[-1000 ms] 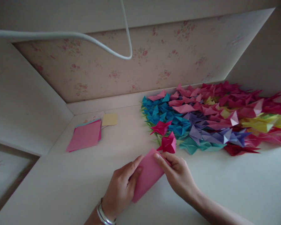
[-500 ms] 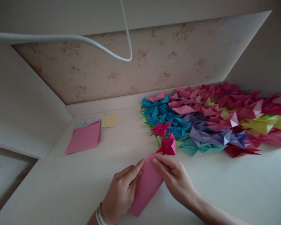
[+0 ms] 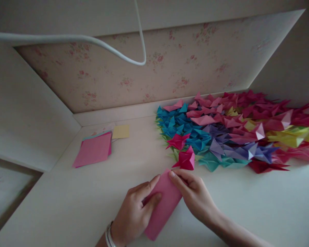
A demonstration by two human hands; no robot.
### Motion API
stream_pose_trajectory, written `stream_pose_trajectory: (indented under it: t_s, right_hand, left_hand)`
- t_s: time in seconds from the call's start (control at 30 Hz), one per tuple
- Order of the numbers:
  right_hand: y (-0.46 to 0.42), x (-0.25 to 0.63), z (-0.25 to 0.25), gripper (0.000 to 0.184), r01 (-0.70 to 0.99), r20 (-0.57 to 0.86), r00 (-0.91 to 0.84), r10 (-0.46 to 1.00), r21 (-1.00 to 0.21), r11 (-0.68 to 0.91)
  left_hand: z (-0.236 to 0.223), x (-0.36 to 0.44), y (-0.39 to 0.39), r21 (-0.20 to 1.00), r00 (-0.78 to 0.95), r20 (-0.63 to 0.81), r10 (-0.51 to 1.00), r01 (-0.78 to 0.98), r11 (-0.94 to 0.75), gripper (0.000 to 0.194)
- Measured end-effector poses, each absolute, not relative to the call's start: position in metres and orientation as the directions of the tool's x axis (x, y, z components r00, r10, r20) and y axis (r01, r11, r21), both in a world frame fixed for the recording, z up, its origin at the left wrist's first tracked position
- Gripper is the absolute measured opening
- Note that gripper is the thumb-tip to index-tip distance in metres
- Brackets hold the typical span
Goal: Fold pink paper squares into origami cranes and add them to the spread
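A pink sheet of origami paper [image 3: 166, 202], folded into a long rectangle, slants between my two hands above the white desk [image 3: 92, 202]. My left hand [image 3: 137, 209] grips its left long edge, with the thumb lying on the front face. At the upper right corner, my right hand [image 3: 193, 192] pinches the paper between thumb and bent fingers. Just beyond that top end sit two dark pink folded paper pieces, one [image 3: 185, 158] closer to the paper and one [image 3: 178, 141] behind it. The fingers behind the sheet are partly hidden.
Many folded paper pieces [image 3: 216, 133] in several colours cover the desk's back right. At the back left lie a stack of pink square sheets [image 3: 94, 149] and a small yellow sheet [image 3: 121, 131]. A white cable [image 3: 110, 51] hangs in front of the flowered back panel [image 3: 170, 65].
My left thumb has shifted right, farther onto the front of the pink paper. My right hand keeps its pinch at the top corner. The view has shifted slightly.
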State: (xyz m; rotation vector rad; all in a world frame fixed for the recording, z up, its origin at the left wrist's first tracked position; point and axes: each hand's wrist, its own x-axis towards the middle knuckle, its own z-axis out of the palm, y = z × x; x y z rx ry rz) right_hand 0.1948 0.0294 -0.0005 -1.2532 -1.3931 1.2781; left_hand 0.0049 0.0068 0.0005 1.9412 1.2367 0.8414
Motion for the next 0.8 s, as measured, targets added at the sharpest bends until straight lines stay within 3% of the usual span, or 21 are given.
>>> stream_pose_trajectory:
  t_s: [0.3,0.63,0.8]
  right_hand:
    - [0.0285,0.1937,-0.0014,0.033,0.107,-0.038,-0.131,0.991,-0.994,-0.024]
    - [0.0304,0.1923,0.0017,0.027,-0.202,-0.120,-0.157,0.980,-0.968,-0.151]
    - [0.0302,0.1938,-0.0014,0.030,-0.127,-0.083,-0.106,0.991,-0.987,-0.096]
  left_hand:
    - [0.0055,0.0081,0.0093,0.860,0.335,0.088,0.938,0.449,-0.241,0.040]
    - [-0.0007,0.0022,0.0065,0.768,0.171,0.219,0.961,0.578,-0.278,0.039]
    - [0.0000,0.0021,0.0086,0.767,0.160,0.199,0.967,0.589,-0.256,0.038]
